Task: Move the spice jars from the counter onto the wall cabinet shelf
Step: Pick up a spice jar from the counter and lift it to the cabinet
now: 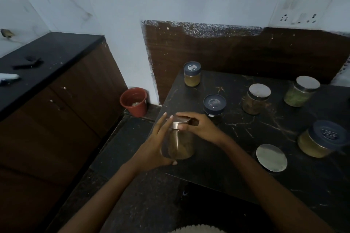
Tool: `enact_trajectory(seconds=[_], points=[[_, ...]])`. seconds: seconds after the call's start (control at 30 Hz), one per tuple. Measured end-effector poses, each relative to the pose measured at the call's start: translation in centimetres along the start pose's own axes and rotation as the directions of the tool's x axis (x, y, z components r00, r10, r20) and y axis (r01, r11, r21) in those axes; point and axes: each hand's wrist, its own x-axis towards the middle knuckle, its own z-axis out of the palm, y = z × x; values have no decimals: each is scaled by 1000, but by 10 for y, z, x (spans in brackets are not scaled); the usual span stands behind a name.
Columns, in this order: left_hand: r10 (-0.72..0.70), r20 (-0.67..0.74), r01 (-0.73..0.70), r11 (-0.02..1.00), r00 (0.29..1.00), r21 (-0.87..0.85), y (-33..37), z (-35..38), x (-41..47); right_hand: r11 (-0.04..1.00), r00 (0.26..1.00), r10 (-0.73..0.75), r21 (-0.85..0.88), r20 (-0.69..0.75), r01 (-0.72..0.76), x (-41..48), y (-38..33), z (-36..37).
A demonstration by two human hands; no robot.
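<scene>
Head view: a glass jar (pixel 179 143) was gripped at its side by the left hand (pixel 151 149), its steel lid (pixel 179 121) clasped by the right hand (pixel 201 128), near the counter's (pixel 236 149) left edge.

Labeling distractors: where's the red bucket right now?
Head view, left of centre: the red bucket stands on the floor in the corner, against the white wall, between the brown cabinet and the black counter.

- The left hand (pixel 155 145) covers the left side of the held jar (pixel 180 143); its contents look blurred.
- The right hand (pixel 198 126) hides part of that jar's lid and the base of the dark-lidded jar (pixel 214 107) behind it.
- Right of the right hand, the worktop (pixel 236 176) runs out of frame.
- Lid labels are too small to read.
</scene>
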Motion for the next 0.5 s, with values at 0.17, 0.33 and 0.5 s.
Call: enact_trajectory(seconds=[0.17,0.33,0.5], points=[[125,19,-126,989,992,80,24,-8,-8,998,1000,22,60,14,-23,-26,-22,-17],[169,40,-170,985,985,10,44,-11,-11,985,998,67,161,-3,-66,-45,-32,-18],[166,43,-164,986,985,-38,50,-12,-16,983,993,121,139,-6,-119,-56,-37,-14]])
